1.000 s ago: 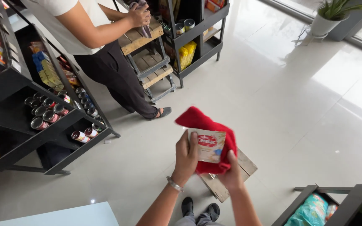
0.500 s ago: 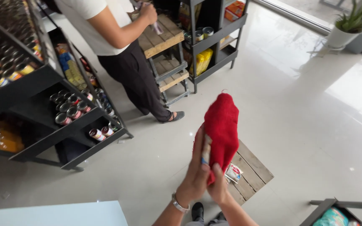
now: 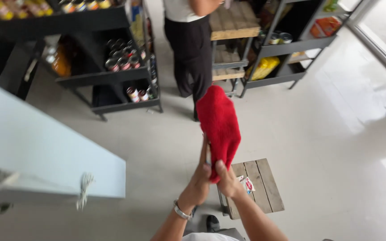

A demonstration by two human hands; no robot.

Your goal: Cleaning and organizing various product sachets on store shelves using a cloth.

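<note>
Red cloth (image 3: 220,122) | above, pinched by left hand (image 3: 198,180) | right hand (image 3: 228,182)

A plain bright red cloth (image 3: 219,122) is seen at the centre. A silver-coloured bracelet (image 3: 180,210) is worn on the left wrist at 6 o'clock. The slatted stool (image 3: 260,187) at 5 o'clock is weathered brown-grey wood, and a white sachet with a red patch (image 3: 248,184) is laid on it. The counter (image 3: 45,156) at 9 o'clock is pale blue-white. The shelving (image 3: 112,80) at 11 o'clock is black, filled with red-and-white tins (image 3: 121,62). A white top and black trousers (image 3: 193,53) are worn by the co-worker at 12 o'clock. A yellow packet (image 3: 264,68) is shown at 1 o'clock. The floor (image 3: 336,134) is glossy pale grey.
</note>
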